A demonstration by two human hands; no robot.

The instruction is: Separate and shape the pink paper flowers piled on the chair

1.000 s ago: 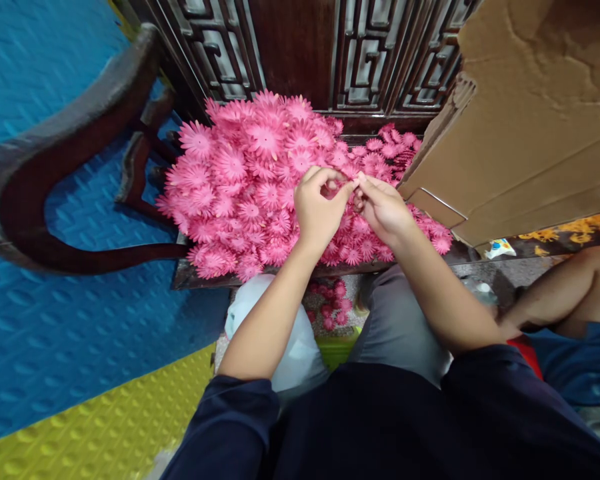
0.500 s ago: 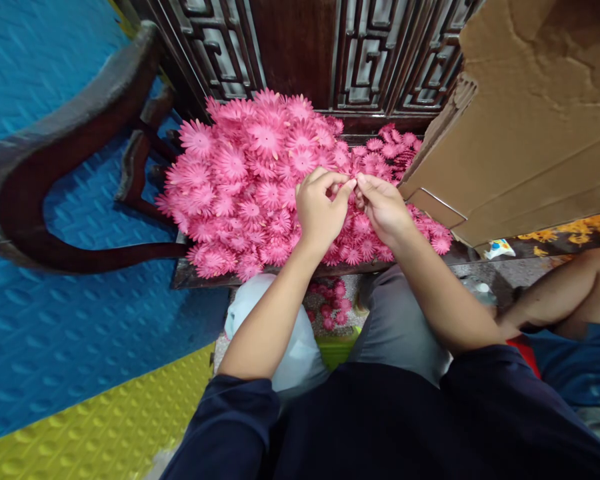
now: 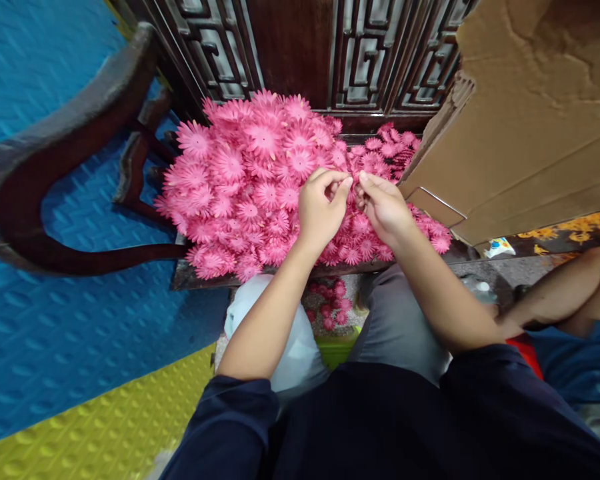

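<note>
A big heap of pink artificial flower heads covers the dark wooden bench in front of me. Over the right part of this heap, my left hand pinches thumb against index finger. Close beside it, my right hand is also closed in a pinch, its fingertips a small gap away from the left ones. Whatever the fingertips hold is too small to make out against the pink flowers behind. Smaller, darker pink flowers lie beyond my right hand.
A large cardboard sheet stands on the right. A curved wooden armrest is at the left, a carved panel behind. More pink flowers lie on the floor between my knees. Another person's limb shows at right.
The fingertips of my two hands have drawn slightly apart; they were nearly touching before. The flower heap looks the same.
</note>
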